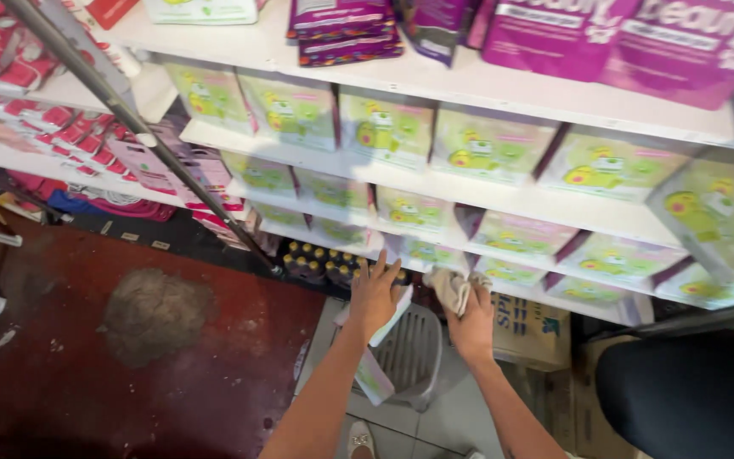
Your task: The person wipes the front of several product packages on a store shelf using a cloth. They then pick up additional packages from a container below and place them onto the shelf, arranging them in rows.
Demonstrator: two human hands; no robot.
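My left hand (375, 295) rests with spread fingers on a flat light-coloured packet (394, 316) that stands tilted on a grey plastic stool (409, 353). A second similar packet (373, 376) leans below it. My right hand (471, 327) grips a crumpled beige cloth (449, 287) near the front edge of the lowest white shelf (503, 285). Green and yellow packs (490, 144) fill the shelves above both hands.
Magenta packages (622, 38) sit on the top shelf. Dark bottles with yellow caps (320, 263) stand under the shelves. A cardboard box (530, 331) is right of the stool. A slanted metal pole (129, 127) crosses at left. Red floor with a grey patch (153, 313); dark chair (686, 395) at right.
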